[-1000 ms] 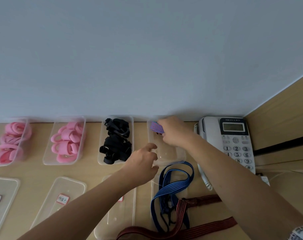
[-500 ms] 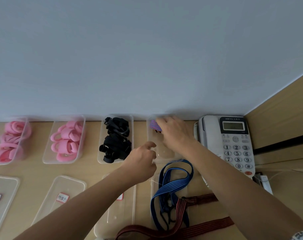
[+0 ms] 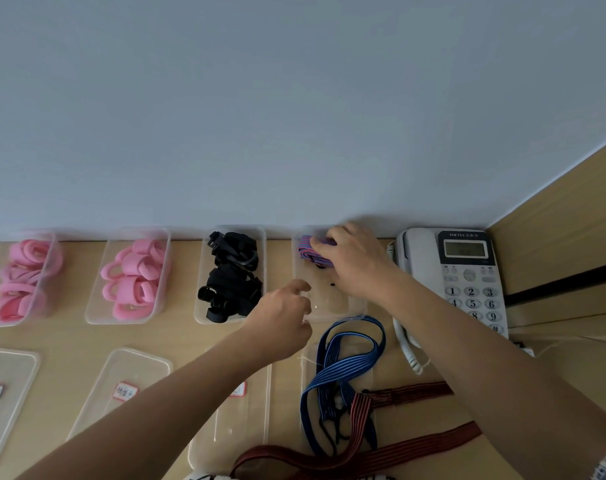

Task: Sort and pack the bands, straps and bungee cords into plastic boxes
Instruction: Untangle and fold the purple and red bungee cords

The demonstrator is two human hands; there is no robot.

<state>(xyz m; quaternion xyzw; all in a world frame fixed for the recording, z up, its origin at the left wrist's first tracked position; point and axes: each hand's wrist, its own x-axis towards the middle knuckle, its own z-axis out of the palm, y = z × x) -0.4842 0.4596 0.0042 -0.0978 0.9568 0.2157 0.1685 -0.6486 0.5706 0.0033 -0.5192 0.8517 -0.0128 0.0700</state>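
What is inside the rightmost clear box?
A folded blue-and-red cord at the far end of the box, held by the right hand. The hand hides part of the cord.

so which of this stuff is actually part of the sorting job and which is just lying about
Part of the job:
- striped cord bundle, held by the right hand
- clear box it goes into
- left hand at the box's near edge
- pink bands
- black straps
- blue cord
- red strap
- lids

Just lying about:
- desk phone
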